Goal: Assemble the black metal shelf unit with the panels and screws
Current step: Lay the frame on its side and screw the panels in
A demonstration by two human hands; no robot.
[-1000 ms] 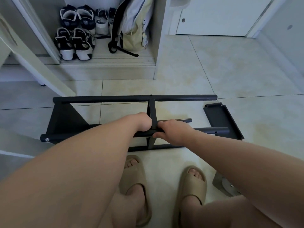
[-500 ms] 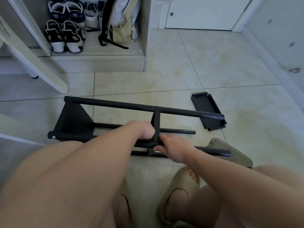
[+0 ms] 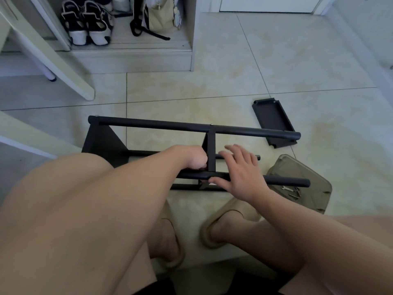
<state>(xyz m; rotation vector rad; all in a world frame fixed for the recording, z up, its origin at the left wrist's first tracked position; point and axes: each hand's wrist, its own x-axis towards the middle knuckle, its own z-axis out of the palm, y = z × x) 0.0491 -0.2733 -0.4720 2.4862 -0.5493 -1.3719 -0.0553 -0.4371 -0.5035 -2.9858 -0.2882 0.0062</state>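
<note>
The partly built black metal shelf frame (image 3: 161, 125) lies on its side on the tiled floor, with long round tubes, a panel at its left end and a middle panel (image 3: 211, 152). My left hand (image 3: 192, 156) grips the near tube just left of the middle panel. My right hand (image 3: 240, 169) hovers over the near tube to the right of that panel, fingers spread, thumb touching the tube. A loose black panel (image 3: 273, 121) lies flat on the floor beyond the frame's right end.
A beige tray (image 3: 308, 177) with small metal tools sits at the right by my foot. My feet in beige slippers (image 3: 223, 220) stand just behind the frame. A low cabinet with shoes (image 3: 87, 24) and a bag (image 3: 159, 15) is at the back left.
My right hand has let go of the near tube and spread its fingers. The frame has tilted and shifted, and my right foot has moved, uncovering the beige tray.
</note>
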